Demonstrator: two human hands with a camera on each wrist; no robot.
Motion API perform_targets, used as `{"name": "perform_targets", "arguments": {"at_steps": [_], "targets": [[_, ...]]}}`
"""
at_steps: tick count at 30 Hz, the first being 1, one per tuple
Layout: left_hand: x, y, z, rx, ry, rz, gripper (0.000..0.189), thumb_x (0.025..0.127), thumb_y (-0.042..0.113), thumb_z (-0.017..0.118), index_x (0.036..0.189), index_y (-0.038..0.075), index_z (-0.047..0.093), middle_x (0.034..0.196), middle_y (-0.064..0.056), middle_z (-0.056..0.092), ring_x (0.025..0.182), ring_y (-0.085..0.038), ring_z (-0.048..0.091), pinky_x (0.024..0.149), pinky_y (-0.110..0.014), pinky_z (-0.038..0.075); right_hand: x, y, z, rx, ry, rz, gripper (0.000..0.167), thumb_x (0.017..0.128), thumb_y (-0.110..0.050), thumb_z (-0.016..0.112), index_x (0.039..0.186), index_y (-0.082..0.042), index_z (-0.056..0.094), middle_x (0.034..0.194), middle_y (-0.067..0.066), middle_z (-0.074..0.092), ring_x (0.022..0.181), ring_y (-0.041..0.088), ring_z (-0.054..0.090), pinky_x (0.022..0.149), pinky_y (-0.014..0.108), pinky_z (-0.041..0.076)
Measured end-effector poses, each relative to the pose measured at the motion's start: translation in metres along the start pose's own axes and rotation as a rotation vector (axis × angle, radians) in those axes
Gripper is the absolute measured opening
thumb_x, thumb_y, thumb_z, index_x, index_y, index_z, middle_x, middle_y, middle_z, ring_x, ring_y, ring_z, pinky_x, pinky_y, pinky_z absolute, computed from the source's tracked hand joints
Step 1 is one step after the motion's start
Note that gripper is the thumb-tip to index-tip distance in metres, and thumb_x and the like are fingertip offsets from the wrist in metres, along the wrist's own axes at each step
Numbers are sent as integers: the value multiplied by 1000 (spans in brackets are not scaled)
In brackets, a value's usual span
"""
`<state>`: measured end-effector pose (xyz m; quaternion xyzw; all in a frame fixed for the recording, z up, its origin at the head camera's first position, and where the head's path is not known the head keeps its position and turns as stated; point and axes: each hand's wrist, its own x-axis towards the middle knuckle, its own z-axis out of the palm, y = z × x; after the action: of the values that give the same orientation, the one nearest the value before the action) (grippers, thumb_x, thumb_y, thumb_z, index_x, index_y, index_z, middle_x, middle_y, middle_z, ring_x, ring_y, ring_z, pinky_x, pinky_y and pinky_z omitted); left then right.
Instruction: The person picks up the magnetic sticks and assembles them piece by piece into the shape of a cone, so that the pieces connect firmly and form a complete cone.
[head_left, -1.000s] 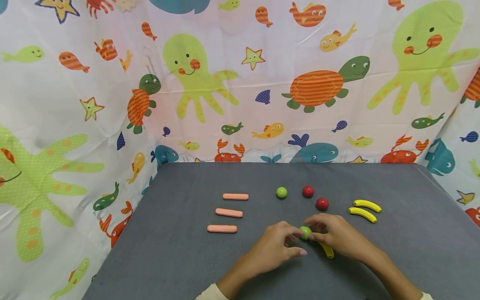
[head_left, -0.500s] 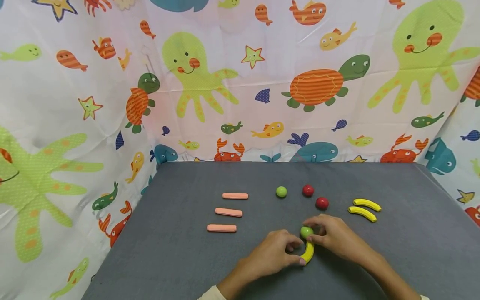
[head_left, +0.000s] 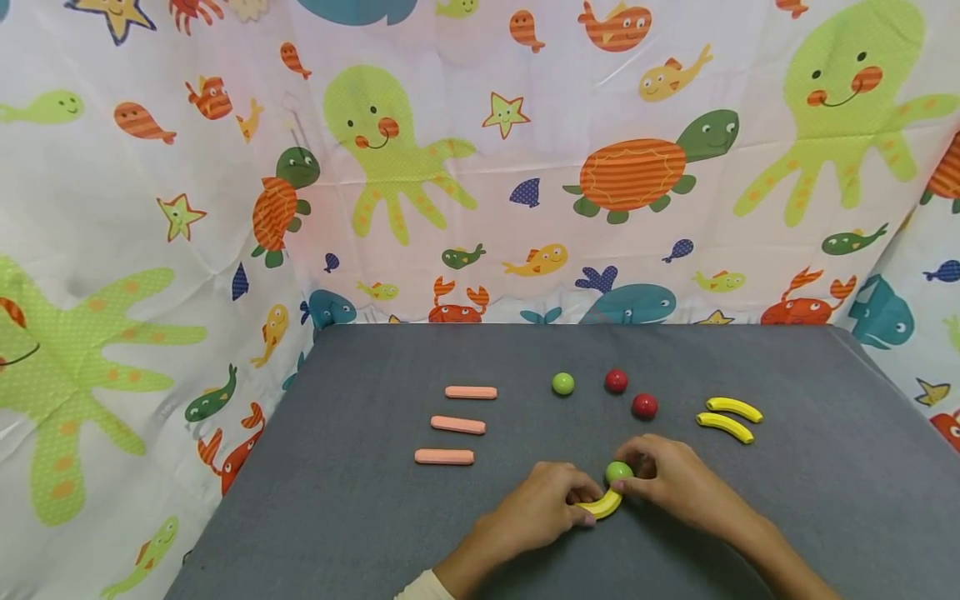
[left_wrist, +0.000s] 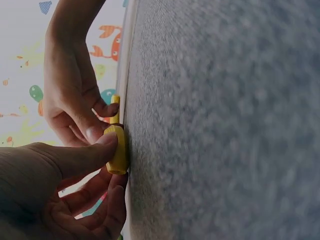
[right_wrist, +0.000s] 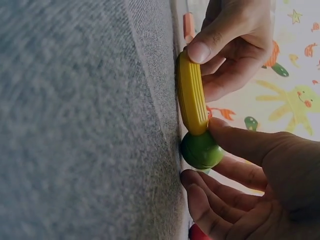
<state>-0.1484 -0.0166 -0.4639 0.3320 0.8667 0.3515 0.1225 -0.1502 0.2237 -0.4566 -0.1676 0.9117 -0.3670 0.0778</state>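
The curved yellow piece lies on the grey table, one end meeting the green ball! The left hand pinches its other end; the right hand, fingers curled, grips the ball, two red balls beyond.

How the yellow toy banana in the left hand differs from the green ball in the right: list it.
The yellow toy banana is long and curved; the green ball is round. The banana has ridges along its length; the ball shows none. The left hand pinches the banana; the right hand holds the ball. Both are held, seemingly touching each other.
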Motion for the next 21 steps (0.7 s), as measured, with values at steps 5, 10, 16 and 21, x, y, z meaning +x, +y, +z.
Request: {"name": "perform_targets", "arguments": {"at_steps": [5, 10, 16, 21], "targets": [[-1, -5, -4, 4, 14, 3, 20, 91, 7, 83, 110, 12, 83, 96, 9, 73, 85, 8, 58, 77, -13, 49, -3, 1, 0, 16, 3, -10, 33, 88, -28, 88, 113, -11, 75, 101, -4, 73, 83, 4, 67, 69, 26, 54], [-2, -9, -9, 25, 28, -8, 22, 94, 6, 79, 113, 16, 84, 104, 11, 75, 97, 3, 60, 89, -21, 49, -7, 2, 0, 21, -7, -15, 33, 91, -26, 85, 117, -9, 76, 105, -3, 74, 83, 4, 67, 69, 25, 55], [3, -10, -9, 53, 59, 21, 20, 94, 15, 81, 114, 17, 83, 105, 13, 76, 98, 5, 62, 94, -23, 47, -11, 3, 1, 14, 1, -42, 30, 92, -30, 85, 113, -11, 77, 102, -5, 73, 82, 2, 66, 69, 25, 55], [11, -6, -5, 59, 83, 26, 26, 92, 23, 84, 117, 18, 82, 106, 12, 75, 96, 4, 61, 88, -19, 48, -13, 3, 0, 18, 12, -48, 31, 92, -34, 84, 113, -13, 77, 97, -7, 71, 81, 1, 64, 69, 25, 54]]}}
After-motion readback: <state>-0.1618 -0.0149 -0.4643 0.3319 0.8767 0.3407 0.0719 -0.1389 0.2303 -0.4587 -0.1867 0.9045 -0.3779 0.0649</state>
